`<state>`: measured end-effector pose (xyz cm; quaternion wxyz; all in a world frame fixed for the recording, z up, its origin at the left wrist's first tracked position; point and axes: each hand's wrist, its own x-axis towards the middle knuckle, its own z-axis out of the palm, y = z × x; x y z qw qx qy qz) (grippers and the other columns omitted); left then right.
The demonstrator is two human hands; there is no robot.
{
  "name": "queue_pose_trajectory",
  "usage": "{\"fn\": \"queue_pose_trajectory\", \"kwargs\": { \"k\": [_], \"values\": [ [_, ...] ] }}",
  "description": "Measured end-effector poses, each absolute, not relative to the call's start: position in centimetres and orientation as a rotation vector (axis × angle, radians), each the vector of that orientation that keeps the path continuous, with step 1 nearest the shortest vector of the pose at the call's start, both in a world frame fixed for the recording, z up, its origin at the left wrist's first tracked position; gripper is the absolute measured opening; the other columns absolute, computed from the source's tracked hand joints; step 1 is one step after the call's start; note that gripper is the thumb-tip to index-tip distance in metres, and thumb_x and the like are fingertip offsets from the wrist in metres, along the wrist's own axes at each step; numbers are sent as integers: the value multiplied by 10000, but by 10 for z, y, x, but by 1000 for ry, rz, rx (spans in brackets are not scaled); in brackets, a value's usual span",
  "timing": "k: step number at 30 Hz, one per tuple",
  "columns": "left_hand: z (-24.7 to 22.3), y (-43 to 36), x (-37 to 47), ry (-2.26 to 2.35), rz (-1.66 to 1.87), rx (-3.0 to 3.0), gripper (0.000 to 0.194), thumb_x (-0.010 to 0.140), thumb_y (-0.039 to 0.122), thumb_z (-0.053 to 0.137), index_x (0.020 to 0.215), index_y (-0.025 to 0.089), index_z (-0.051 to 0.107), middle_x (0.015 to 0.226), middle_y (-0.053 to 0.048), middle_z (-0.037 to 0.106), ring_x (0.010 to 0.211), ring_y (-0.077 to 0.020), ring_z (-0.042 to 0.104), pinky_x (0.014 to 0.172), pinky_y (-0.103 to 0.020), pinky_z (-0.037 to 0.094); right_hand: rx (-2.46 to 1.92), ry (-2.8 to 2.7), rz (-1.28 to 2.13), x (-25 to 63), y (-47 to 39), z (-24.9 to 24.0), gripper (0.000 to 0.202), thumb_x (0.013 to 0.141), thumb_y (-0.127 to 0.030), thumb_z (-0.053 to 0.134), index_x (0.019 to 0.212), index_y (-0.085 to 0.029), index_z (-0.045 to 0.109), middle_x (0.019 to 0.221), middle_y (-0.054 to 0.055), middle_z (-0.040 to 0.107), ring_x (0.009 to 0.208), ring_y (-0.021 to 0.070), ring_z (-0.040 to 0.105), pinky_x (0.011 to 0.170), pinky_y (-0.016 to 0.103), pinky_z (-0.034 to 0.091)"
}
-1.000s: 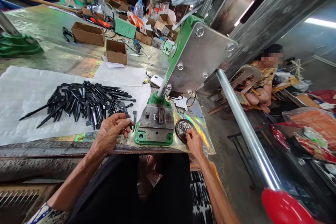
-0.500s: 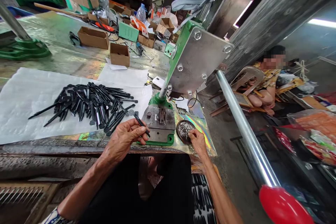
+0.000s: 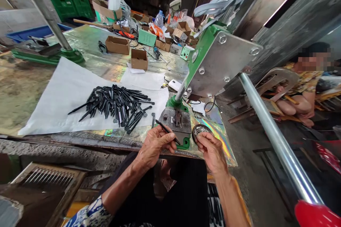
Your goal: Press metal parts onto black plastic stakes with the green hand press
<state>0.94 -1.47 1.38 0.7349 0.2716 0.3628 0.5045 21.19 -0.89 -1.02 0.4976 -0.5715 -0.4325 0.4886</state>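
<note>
My left hand [image 3: 156, 145] pinches a slim black stick-like part [image 3: 165, 129] between thumb and fingers, tilted in front of the hand press's metal base plate [image 3: 183, 138]. On that plate sits a small metal fixture [image 3: 178, 117]. My right hand [image 3: 214, 152] has thumb and fingertips pressed together over the near side of a round dark dish [image 3: 194, 136]. Small silvery metal pieces [image 3: 200, 128] lie in the dish. Whatever the right fingertips may hold is too small to make out. A heap of similar black parts [image 3: 114, 104] lies on a white sheet [image 3: 50, 103] to the left.
The press's grey side plate [image 3: 218, 60] rises over the fixture. Its steel lever [image 3: 277, 131] slants down right to a red knob [image 3: 317, 214]. Small cardboard boxes [image 3: 139, 59] stand farther back. A second green press [image 3: 71, 55] stands left; a seated person [image 3: 303, 85] is at right.
The view has turned left, so the bench things sit farther right in the picture. My left hand still holds the black part; my right hand's pinched fingers remain at the dish.
</note>
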Motion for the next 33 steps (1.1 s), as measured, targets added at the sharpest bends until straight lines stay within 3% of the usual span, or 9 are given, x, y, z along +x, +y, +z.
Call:
{"fn": "queue_pose_trajectory", "kwargs": {
  "k": [6, 12, 17, 22, 33],
  "values": [
    [7, -22, 17, 746, 1165, 379, 408, 548, 301, 853, 818, 126, 601, 559, 23, 599, 456, -99, 569, 428, -189, 466, -1043, -871, 1400, 161, -31, 20, 173, 654, -283, 789, 699, -156, 680, 638, 21, 564, 452, 46, 377, 402, 171, 255],
    [3, -27, 18, 701, 1144, 267, 362, 542, 298, 860, 713, 117, 597, 522, 11, 594, 456, -89, 559, 420, -164, 448, -977, -782, 1419, 143, -40, 16, 165, 653, -250, 794, 732, -165, 676, 592, 0, 552, 425, 42, 392, 379, 149, 268],
    [2, -29, 19, 655, 1159, 221, 332, 573, 276, 849, 659, 116, 571, 513, -3, 605, 431, -73, 544, 434, -153, 450, -990, -803, 1375, 135, -48, 17, 170, 717, -275, 764, 744, -163, 638, 599, 12, 576, 455, 78, 452, 405, 179, 330],
    [2, -30, 22, 632, 1162, 189, 346, 566, 278, 854, 593, 120, 547, 485, 2, 585, 427, -73, 543, 431, -148, 449, -1054, -853, 1304, 131, -52, 14, 220, 751, -334, 749, 749, -163, 612, 535, -27, 509, 425, 67, 408, 406, 181, 289],
    [-4, -30, 25, 628, 1146, 170, 337, 578, 283, 851, 629, 107, 568, 521, -9, 602, 425, -65, 534, 435, -148, 453, -1110, -867, 1235, 132, -51, 3, 270, 771, -391, 733, 793, -167, 584, 570, -29, 523, 435, 65, 384, 415, 186, 277]
  ]
}}
